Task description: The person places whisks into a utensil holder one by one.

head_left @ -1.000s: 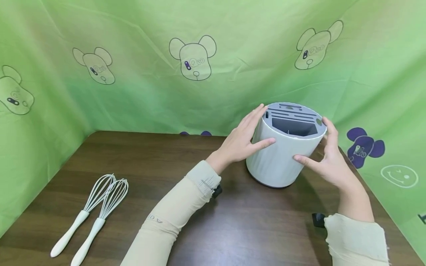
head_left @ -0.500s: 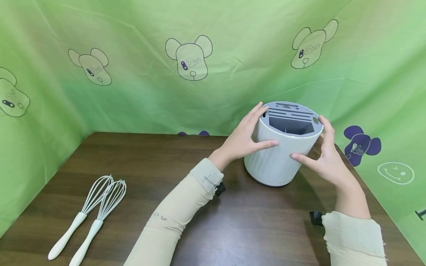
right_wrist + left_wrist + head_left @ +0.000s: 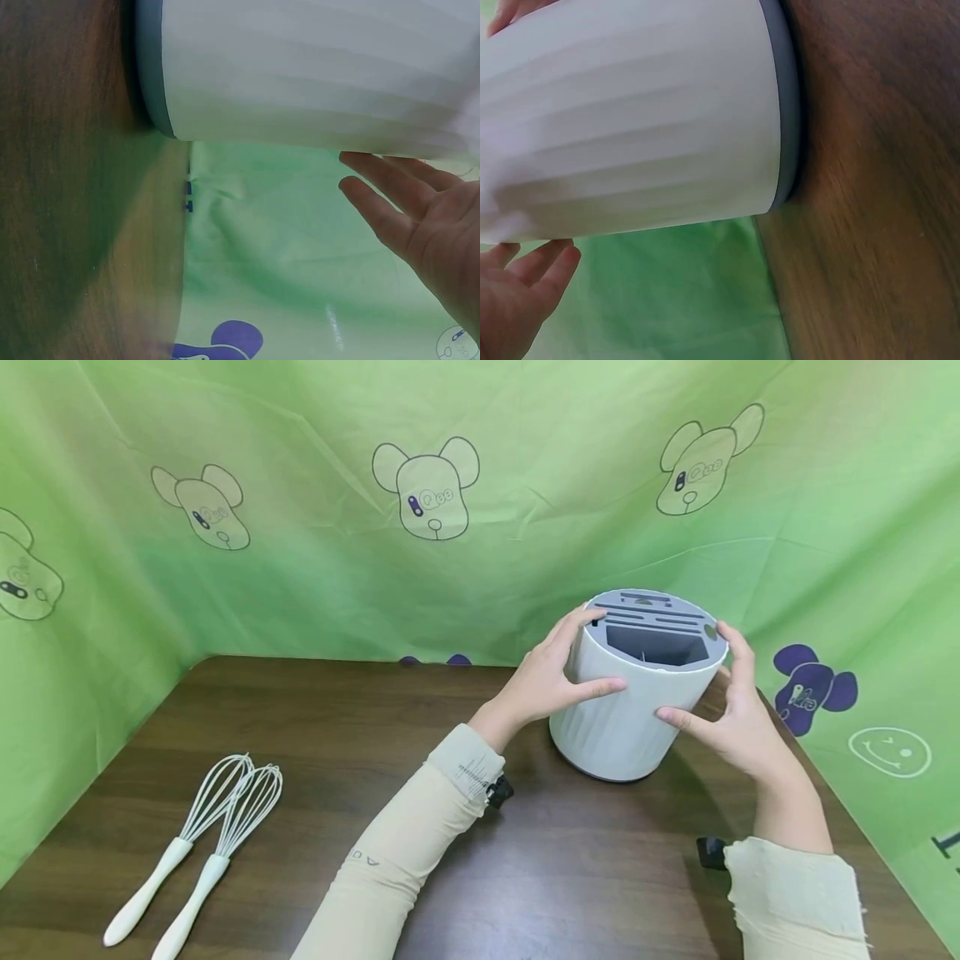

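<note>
A white knife block [image 3: 626, 718] with faint ribs stands upright on the table at the right of the head view. Its grey top [image 3: 656, 631] has several narrow slots and one wide opening. My left hand [image 3: 540, 681] holds its left side, thumb on the front wall and a finger bent over the rim. My right hand [image 3: 738, 718] grips the opposite side, thumb in front and fingers near the rim. Both wrist views show fingertips at the white wall and the dark base band [image 3: 786, 112] at the table.
Two whisks [image 3: 168, 860] [image 3: 217, 860] with white handles lie side by side on the dark wooden table [image 3: 352, 718], at the left. A green printed cloth [image 3: 315, 585] hangs behind the table and along its sides.
The left fingers have bent down onto the rim from a straighter pose. The right hand keeps its hold. The whole head view has shifted slightly, while the block stays on the table.
</note>
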Demonstrator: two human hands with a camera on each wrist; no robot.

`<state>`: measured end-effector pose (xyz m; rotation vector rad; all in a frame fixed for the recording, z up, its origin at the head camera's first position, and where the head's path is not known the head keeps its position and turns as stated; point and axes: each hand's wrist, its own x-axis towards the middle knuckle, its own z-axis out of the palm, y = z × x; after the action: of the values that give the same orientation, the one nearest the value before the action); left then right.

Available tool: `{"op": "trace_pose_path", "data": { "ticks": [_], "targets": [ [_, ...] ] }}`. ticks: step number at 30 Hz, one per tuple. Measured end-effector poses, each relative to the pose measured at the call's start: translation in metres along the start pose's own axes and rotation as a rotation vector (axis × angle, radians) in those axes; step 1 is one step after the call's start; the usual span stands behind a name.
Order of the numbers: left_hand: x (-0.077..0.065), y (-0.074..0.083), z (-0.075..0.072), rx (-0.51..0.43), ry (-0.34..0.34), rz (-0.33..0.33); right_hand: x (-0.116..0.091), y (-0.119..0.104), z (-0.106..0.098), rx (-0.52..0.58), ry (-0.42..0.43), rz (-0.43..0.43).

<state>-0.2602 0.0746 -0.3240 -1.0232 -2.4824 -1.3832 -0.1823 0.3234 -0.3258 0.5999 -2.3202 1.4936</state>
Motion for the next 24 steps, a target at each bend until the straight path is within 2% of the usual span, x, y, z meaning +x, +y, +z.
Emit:
{"op": "trace_pose_path", "data": {
  "ticks": [6,10,21,24],
  "targets": [
    [-0.002,0.000,0.002,0.019,0.035,-0.005,0.001,0.002,0.001,0.137,-0.019,-0.008],
    [-0.005,0.000,0.002,0.022,0.056,-0.019,0.003,0.005,0.001,0.163,-0.037,-0.031],
    [-0.011,0.002,0.003,0.024,0.092,-0.007,0.001,0.003,0.000,0.149,-0.027,-0.031],
    [-0.013,0.003,0.003,0.025,0.097,-0.012,0.000,0.001,0.000,0.061,-0.020,-0.021]
  ]
}}
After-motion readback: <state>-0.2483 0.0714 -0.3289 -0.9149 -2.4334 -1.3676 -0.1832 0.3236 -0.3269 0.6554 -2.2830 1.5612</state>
